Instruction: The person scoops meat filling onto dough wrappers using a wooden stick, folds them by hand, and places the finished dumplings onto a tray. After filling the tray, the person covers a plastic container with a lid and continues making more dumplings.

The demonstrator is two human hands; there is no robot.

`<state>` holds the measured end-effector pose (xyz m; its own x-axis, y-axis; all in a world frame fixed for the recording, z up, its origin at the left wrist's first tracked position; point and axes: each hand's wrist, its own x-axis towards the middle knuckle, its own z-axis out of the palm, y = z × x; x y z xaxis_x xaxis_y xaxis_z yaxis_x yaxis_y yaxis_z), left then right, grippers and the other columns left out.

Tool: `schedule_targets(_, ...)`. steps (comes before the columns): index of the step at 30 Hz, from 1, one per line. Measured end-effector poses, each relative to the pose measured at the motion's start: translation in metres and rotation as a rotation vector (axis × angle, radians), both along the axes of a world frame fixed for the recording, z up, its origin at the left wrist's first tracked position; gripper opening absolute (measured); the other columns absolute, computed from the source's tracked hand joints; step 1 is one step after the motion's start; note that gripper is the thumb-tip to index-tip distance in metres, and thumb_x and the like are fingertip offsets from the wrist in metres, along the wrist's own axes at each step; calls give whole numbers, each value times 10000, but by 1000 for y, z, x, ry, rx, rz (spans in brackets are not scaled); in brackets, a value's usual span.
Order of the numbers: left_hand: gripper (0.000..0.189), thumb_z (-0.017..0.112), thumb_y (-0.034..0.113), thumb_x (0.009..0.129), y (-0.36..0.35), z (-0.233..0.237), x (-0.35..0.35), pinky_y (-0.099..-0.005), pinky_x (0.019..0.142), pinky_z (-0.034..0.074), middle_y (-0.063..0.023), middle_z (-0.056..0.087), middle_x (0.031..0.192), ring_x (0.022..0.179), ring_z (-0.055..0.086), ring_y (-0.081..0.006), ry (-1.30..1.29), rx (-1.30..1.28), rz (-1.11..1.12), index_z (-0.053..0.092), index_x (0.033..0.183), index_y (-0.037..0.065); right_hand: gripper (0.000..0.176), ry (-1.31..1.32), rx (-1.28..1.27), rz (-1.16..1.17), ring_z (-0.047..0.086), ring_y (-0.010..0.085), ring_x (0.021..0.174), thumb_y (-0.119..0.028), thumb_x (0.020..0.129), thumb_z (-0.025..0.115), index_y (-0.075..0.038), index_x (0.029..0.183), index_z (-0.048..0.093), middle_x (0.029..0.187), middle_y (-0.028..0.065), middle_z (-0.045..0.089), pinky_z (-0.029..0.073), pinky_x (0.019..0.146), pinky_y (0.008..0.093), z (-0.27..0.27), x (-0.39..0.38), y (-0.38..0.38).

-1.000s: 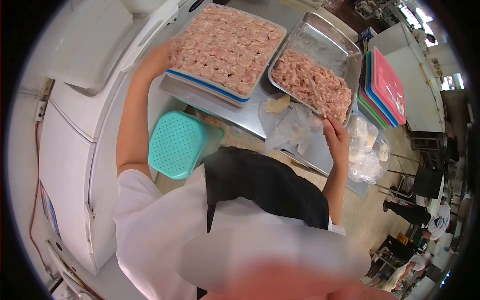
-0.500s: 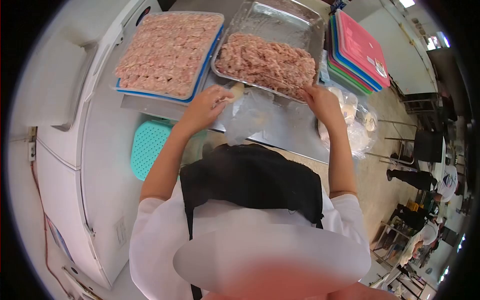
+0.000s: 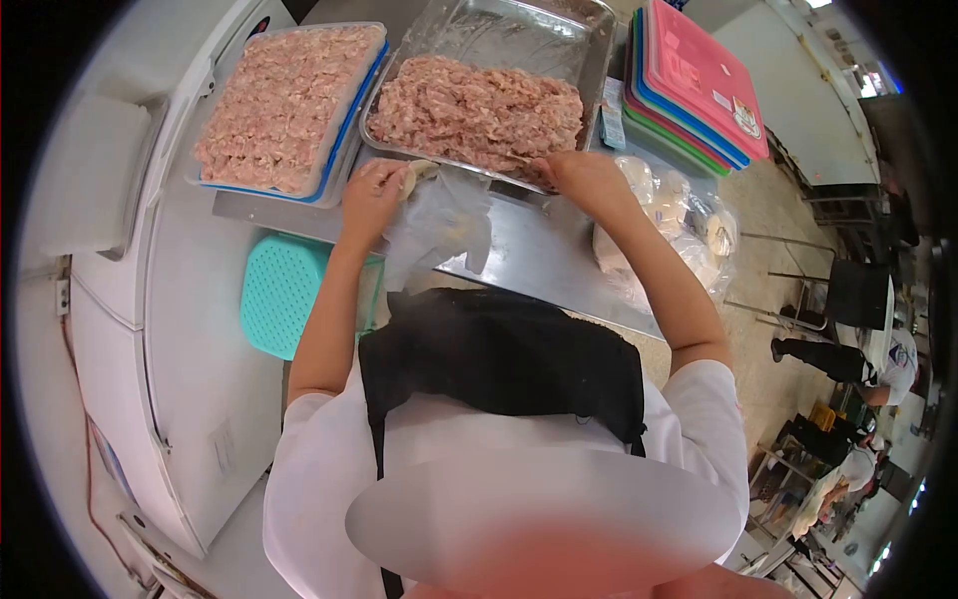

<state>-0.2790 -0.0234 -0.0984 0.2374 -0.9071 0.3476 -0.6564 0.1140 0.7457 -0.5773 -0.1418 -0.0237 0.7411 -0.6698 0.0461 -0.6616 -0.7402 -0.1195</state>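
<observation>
My left hand [image 3: 373,197] is closed around a pale, thin round dough wrapper [image 3: 415,180], just in front of the metal tray's near edge. Below it, a clear plastic bag [image 3: 439,225] hangs over the table edge. At the tray's near right corner, the fingers of my right hand [image 3: 579,182] are pinched together beside the minced meat [image 3: 479,112]; a thin tip seems to reach into the meat, but what they grip is too small to name. The metal tray [image 3: 534,45] holds the mince in its near half, with its far half smeared.
On the left stands a plastic container [image 3: 371,75] filled with rows of meat dumplings [image 3: 289,100]. Stacked coloured lids [image 3: 699,75] lie at the right, above bagged round wrappers [image 3: 674,225]. A turquoise perforated basket [image 3: 284,295] sits below left. Other people work far right.
The view has shifted, so the trays appear further left. My right hand has moved left along with the tray's edge, its forearm more slanted. My left hand still grips the wrapper.
</observation>
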Motion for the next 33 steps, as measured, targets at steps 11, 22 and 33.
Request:
schedule_targets(11,214,605,245,897,17,7,-53,-308,758,473,-34,621,973,880,598,-170,523,152,72,650,949,43,449,-155,363,-45,611,375,734,-423,945,445,-54,772,635,758,175,635,477,662,466,-3,-8,-2)
schedule_targets(22,229,659,211,782,26,-16,-48,-402,841,422,-102,590,1038,991,538,-307,-294,43,-540,663,981,98,363,109,28,-53,639,339,682,-283,917,486,-16,720,633,726,173,641,501,607,446,29,14,31)
schedule_targets(33,237,578,206,881,-9,-16,-16,-345,785,460,-121,615,919,881,588,-279,211,147,-429,662,982,10,390,90,-38,-123,647,316,727,-372,921,478,-65,755,654,743,144,657,494,636,455,44,79,22)
